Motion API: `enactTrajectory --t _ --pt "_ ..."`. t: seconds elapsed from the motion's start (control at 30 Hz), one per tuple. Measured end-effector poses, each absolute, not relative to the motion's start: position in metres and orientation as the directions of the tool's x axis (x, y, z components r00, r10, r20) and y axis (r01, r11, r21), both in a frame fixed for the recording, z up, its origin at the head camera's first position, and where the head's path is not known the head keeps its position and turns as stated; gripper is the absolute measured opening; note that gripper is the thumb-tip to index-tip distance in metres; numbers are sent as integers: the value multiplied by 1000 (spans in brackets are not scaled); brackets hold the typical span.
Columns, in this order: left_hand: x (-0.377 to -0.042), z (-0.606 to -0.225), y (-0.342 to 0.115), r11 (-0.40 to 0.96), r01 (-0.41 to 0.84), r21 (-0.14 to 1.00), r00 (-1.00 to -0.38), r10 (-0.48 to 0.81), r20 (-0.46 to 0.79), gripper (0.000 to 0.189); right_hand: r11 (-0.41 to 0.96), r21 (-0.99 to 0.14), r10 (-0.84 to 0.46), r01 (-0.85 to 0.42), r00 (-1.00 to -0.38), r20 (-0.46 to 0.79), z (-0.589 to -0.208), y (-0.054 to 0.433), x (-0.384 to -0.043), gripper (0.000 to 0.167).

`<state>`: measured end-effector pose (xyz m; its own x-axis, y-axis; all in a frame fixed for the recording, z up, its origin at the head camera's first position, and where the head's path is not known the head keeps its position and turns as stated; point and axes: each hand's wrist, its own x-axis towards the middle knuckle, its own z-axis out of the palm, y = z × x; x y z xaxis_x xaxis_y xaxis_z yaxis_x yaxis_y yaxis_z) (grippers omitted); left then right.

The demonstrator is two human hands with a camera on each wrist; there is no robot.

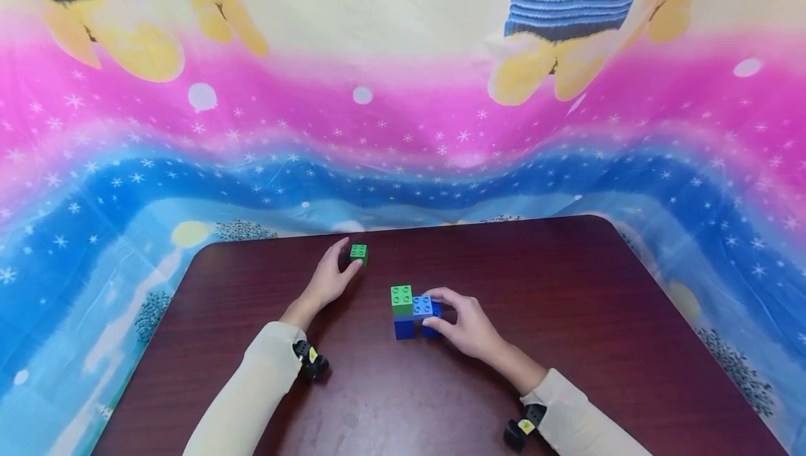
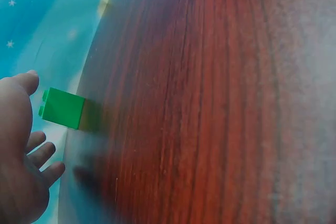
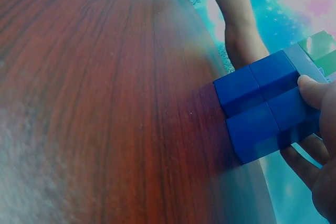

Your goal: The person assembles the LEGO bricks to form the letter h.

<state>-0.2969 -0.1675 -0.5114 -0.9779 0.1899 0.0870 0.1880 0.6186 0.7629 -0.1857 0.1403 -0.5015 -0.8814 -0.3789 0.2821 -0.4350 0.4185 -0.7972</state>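
My left hand (image 1: 326, 281) reaches to the far part of the table, thumb and fingers spread on either side of a green toy building block (image 1: 359, 253). In the left wrist view a gap shows between the fingers and that green block (image 2: 63, 108), which stands upright on the wood. My right hand (image 1: 469, 323) grips the right side of a small block structure between thumb and fingers. Dark blue blocks (image 3: 262, 106) form its two legs, a lighter blue block (image 1: 422, 305) lies across them, and a green block (image 1: 401, 296) sits on top at the left.
The dark red wooden table (image 1: 554, 267) has rounded far corners. A patterned cloth (image 1: 403, 127) in pink and blue hangs behind it and along both sides. Each wrist carries a small black camera (image 1: 310, 360).
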Motion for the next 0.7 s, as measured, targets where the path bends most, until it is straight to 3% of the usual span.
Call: enactTrajectory --t 0.7 --pt "-314 -522 -159 585 150 797 -985 157 70 63 420 -794 -374 -439 -881 289 -502 139 -186 40"
